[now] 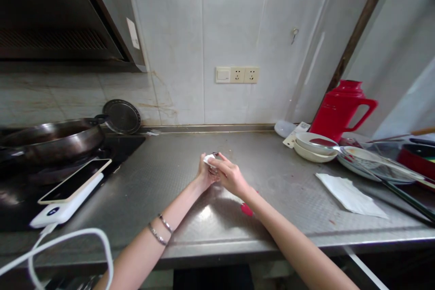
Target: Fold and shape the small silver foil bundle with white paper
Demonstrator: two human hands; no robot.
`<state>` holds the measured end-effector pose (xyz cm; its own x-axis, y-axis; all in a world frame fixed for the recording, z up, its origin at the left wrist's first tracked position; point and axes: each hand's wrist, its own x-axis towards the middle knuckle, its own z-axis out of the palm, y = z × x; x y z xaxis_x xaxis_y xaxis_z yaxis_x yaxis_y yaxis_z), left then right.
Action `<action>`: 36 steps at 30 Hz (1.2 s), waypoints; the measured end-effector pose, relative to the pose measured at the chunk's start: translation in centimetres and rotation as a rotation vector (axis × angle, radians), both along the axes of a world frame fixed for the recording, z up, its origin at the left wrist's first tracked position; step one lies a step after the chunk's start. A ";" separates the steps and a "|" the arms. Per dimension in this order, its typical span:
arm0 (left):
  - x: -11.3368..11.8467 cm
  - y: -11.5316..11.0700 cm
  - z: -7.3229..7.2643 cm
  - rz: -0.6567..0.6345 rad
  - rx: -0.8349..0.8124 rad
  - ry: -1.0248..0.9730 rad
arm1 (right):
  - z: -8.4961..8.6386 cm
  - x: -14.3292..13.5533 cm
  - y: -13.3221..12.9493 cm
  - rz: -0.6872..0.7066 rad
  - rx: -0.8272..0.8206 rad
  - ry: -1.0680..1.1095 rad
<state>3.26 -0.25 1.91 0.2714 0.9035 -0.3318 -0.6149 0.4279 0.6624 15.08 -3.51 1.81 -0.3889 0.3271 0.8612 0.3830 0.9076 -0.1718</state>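
Observation:
Both hands meet above the middle of the steel counter. My left hand is closed round a small shiny object, most of which the fingers hide. My right hand is pinched against a small white piece at the top of the left hand; it looks like folded tissue, though I cannot be sure. Just past the fingertips a small dark tip shows. Under my right forearm lies a small red thing, partly covered by the arm.
On the left, a pan sits on the black hob, with a phone and white power bank in front. To the right are stacked bowls, a red thermos jug, plates with utensils and a white napkin.

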 end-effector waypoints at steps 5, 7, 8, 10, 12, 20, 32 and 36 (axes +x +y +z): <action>0.0 -0.2 0.1 -0.106 0.032 0.138 | 0.7 0.8 0.4 0.035 -0.017 -0.004; 0.1 -0.1 0.0 -0.178 0.070 0.203 | 1.0 1.1 0.6 0.030 -0.022 -0.024; 0.1 -0.1 0.0 -0.214 0.084 0.222 | 1.1 1.2 0.6 0.029 -0.023 -0.041; 0.2 -0.1 -0.1 -0.273 0.106 0.247 | 1.3 1.6 0.7 0.027 -0.028 -0.076; 0.2 -0.1 0.0 -0.323 0.120 0.264 | 1.5 1.9 0.8 0.027 -0.026 -0.104; 0.2 -0.5 0.4 -0.349 0.162 0.296 | 2.3 3.6 1.2 -0.083 -0.021 -0.198; -0.4 -0.7 1.5 -0.226 0.102 0.161 | 2.6 4.6 1.5 -0.131 -0.041 -0.185; -0.4 -0.8 1.8 -0.113 0.056 0.091 | 2.6 4.6 1.5 -0.129 -0.030 -0.194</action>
